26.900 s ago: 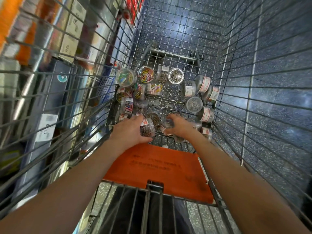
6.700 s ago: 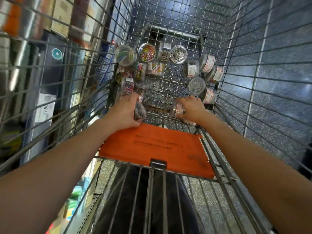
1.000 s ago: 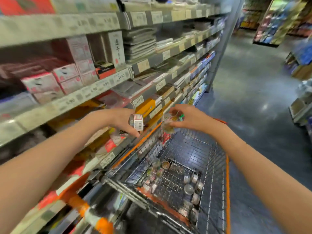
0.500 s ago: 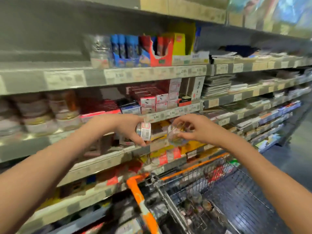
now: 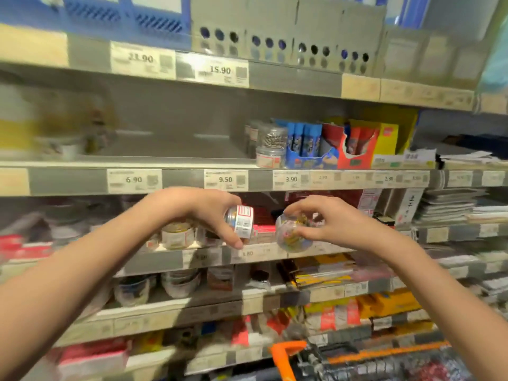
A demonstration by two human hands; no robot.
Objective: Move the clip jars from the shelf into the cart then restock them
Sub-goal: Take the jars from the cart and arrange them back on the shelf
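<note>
Hands [image 5: 203,213] [image 5: 334,224] hold clip jars [image 5: 242,221] (one each).

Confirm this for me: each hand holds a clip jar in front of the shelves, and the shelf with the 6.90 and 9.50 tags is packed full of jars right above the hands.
Not quite. The left hand and right hand do each hold a jar, but the head view shows the shelf above the 6.90 tag and 9.50 tag mostly bare there; a few jars stand only further right.
</note>
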